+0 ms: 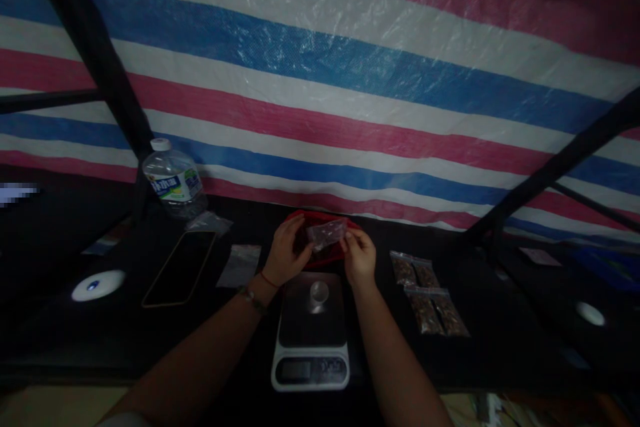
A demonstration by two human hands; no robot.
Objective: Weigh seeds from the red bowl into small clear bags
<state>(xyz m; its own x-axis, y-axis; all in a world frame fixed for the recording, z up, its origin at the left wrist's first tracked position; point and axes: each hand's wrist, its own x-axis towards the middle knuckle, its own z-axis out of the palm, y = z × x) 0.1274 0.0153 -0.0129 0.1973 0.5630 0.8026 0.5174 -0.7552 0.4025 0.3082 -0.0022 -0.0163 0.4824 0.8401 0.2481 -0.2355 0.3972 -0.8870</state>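
Note:
Both my hands hold a small clear plastic bag up between them, above a red container at the back of the dark table. My left hand pinches the bag's left end, fingers curled. My right hand pinches its right end. Just below the hands sits a kitchen scale with a small clear cup on its dark platform. The bag's contents are too dim to make out.
Several filled small bags lie right of the scale. On the left are an empty clear bag, a phone, a water bottle and a round white light. A striped tarp hangs behind.

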